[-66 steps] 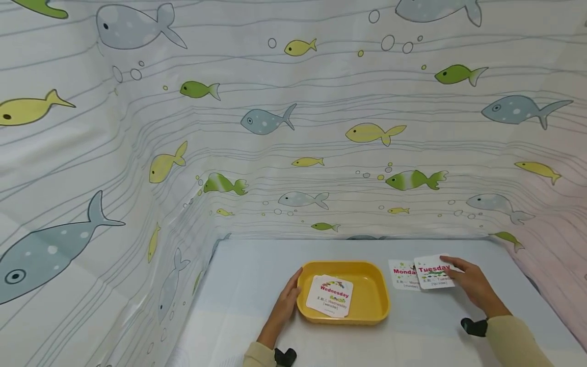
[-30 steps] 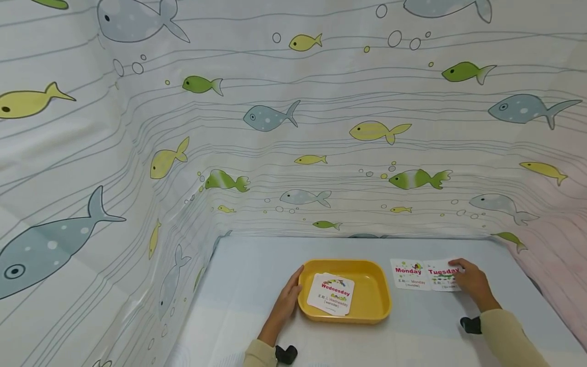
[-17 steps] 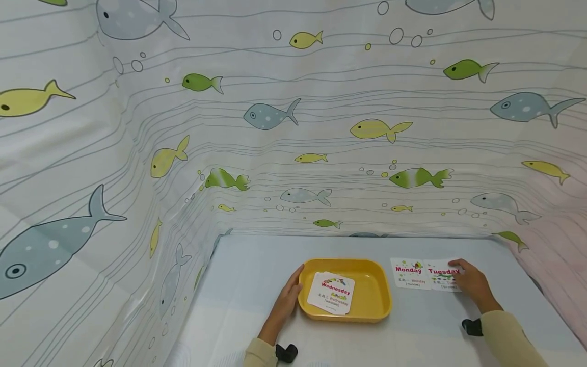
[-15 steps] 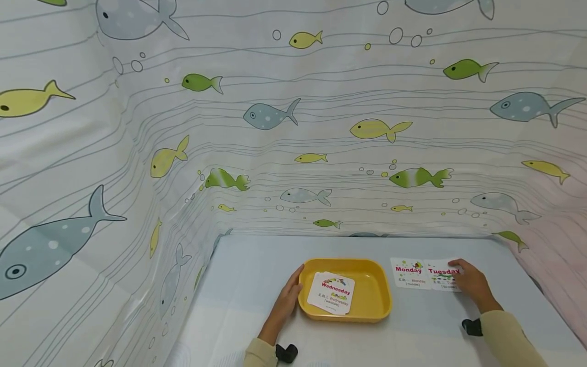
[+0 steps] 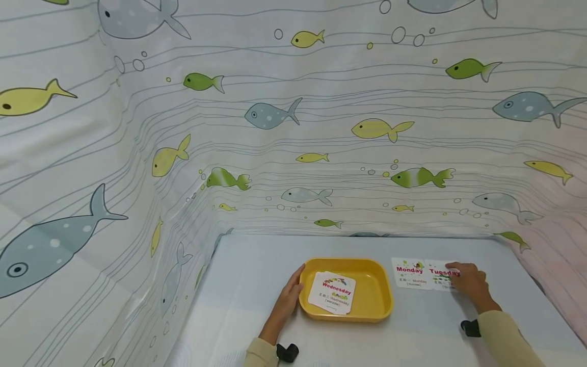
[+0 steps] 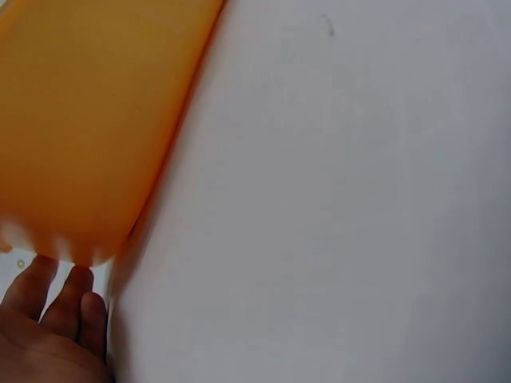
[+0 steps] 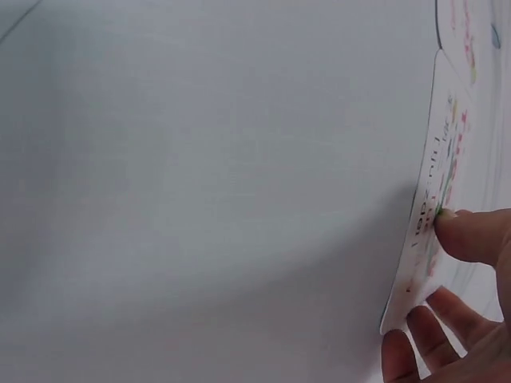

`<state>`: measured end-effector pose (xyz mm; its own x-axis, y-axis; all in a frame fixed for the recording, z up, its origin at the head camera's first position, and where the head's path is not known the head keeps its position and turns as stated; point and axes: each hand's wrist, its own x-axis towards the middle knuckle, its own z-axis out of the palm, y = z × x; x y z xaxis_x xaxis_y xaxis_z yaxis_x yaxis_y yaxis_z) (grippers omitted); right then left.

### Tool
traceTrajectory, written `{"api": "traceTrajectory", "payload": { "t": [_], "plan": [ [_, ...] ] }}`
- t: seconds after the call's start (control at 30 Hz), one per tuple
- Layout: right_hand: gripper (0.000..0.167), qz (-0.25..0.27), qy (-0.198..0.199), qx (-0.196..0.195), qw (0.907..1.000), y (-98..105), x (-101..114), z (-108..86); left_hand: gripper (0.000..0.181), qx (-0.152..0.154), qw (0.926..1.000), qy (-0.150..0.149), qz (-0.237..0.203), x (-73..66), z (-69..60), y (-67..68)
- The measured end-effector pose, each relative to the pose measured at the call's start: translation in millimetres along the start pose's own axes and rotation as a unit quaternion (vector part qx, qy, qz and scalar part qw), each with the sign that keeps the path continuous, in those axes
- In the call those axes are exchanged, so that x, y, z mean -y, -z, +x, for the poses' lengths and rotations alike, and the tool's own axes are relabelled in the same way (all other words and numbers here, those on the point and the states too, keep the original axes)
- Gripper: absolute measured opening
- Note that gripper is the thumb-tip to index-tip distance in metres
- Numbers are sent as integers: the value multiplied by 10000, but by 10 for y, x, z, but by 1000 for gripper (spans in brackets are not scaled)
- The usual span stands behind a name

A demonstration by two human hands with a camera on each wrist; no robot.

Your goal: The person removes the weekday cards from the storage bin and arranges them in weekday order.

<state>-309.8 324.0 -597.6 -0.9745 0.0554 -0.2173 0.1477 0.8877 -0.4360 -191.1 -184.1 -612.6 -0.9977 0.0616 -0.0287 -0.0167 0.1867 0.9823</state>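
Note:
The yellow tray holds a small stack of white cards with the Wednesday card on top. My left hand rests along the tray's left side; in the left wrist view the hand has its fingertips against the tray wall. To the right, the Monday card and the Tuesday card lie side by side, flat on the table. My right hand touches the Tuesday card and hides its right part. In the right wrist view, the thumb of that hand rests on the card, other fingertips at its edge.
A pale cloth covers the table. Behind and at the left hangs a white curtain printed with fish. Black wrist devices sit at both wrists, below cream sleeves.
The Tuesday card, which overlapped the Monday card, moved right and now lies beside it. My right hand has shifted slightly on the card. My left hand has stayed at the tray.

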Motion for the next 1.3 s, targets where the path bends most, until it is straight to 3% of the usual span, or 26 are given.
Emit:
{"api": "traceTrajectory", "payload": {
  "t": [0.27, 0.53, 0.87, 1.3],
  "plan": [
    [41, 151, -302, -154, 9993, -41, -11, -80, 51, -3, 10000, -31, 42, 26, 3, -13],
    [62, 647, -65, -82, 9979, 16, -131, -102, 51, 3, 9999, -51, 117, 40, 8, 7],
    [74, 840, -506, -266, 9948, 50, -130, -214, 51, 22, 10000, -41, 58, 45, 11, -4],
    [52, 884, -161, -1014, 9908, -3, 95, -353, 50, 50, 10000, -77, -27, 13, -1, 11]
  ]
}}
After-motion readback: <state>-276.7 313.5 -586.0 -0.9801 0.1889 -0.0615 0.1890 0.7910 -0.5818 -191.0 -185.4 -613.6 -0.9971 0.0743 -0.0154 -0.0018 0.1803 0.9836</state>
